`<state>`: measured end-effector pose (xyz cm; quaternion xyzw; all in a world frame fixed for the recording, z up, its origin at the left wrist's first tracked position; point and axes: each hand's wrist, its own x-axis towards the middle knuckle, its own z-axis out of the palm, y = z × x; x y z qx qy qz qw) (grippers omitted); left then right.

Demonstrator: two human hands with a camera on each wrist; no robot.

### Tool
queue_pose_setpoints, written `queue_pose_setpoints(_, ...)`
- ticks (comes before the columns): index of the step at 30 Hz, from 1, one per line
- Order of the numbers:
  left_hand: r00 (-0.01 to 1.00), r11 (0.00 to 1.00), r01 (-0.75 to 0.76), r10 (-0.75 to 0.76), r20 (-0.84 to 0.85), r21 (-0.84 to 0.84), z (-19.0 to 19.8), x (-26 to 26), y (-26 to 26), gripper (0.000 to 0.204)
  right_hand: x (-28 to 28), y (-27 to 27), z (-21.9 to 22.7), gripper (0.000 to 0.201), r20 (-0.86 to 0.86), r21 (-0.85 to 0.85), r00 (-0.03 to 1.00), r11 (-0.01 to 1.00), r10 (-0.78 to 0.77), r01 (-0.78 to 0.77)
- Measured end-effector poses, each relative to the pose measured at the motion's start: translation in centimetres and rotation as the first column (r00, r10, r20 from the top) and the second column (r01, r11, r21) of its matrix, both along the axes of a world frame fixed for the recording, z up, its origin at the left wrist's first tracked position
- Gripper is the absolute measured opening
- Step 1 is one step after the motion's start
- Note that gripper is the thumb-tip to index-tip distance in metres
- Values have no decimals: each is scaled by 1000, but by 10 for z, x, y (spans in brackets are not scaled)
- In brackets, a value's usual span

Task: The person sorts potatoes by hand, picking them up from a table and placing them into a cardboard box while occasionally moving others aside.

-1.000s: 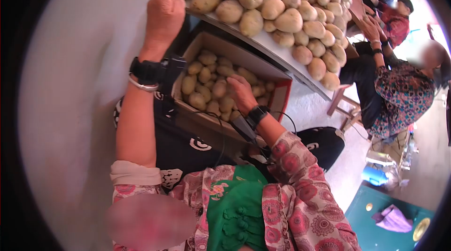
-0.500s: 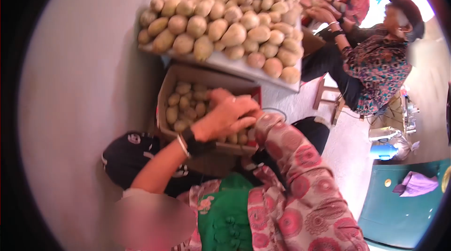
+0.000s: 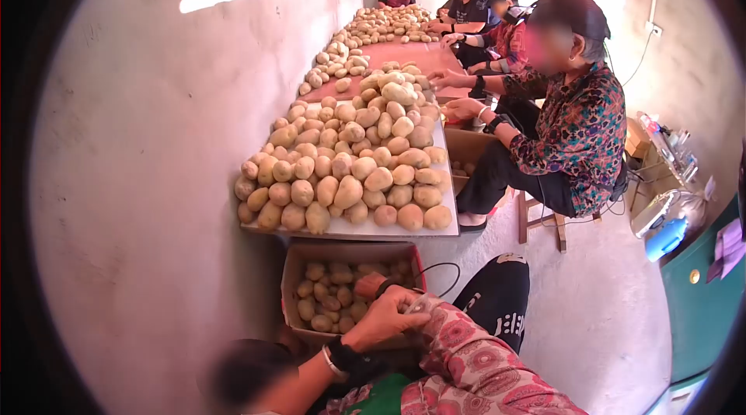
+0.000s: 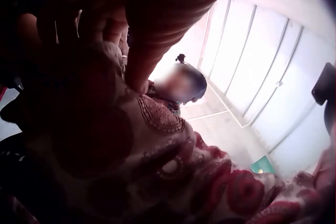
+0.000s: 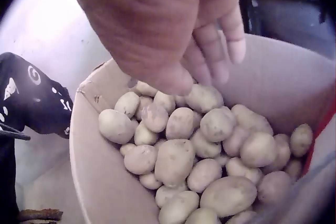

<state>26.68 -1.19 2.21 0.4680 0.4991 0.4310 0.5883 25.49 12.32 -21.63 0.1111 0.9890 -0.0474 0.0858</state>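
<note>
My left hand [image 3: 386, 317] lies across my right forearm and pinches the patterned pink sleeve [image 3: 482, 360] near its cuff. In the left wrist view, the thumb and fingers [image 4: 137, 79] press into that sleeve's cloth, mostly in shadow. Above the cardboard box [image 3: 291, 271], my right hand [image 5: 157, 29] hangs with loose fingers and holds nothing. Potatoes [image 5: 174, 162] of mixed sizes fill the box's lower part, beneath the right hand. A black band [image 3: 342, 354] and a bracelet circle my left wrist.
A table beyond the box bears a large heap of potatoes [image 3: 350, 158]. On its right sits a person in a flowered shirt [image 3: 571, 120]; several others sit farther along. A wall [image 3: 155, 182] runs along the left, and a green cabinet [image 3: 688, 314] stands at right.
My left hand has come down from the table's potato heap to my right sleeve. The head view has lifted, showing more of the table and the people. The right hand stays over the box.
</note>
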Motion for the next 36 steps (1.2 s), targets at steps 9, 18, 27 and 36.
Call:
queue_pose_setpoints(9, 962, 911, 106, 8, 275, -398, -3, 22, -27, 19, 29, -20, 23, 23, 96, -182, 984, 970, -148, 164)
queue_pose_setpoints(18, 230, 666, 511, 504, -832, 544, 27, 42, 8, 10, 18, -19, 40, 26, 102, -315, 935, 881, -339, 354)
queue_pose_setpoints(27, 670, 891, 202, 177, -721, 406, 49, 41, -47, 39, -27, 39, -89, 20, 106, -223, 952, 926, -288, 305)
queue_pose_setpoints(36, 822, 941, 83, 122, -556, 329, 33, 31, -56, 32, 29, 87, -29, 17, -158, -168, 871, 882, -464, 440)
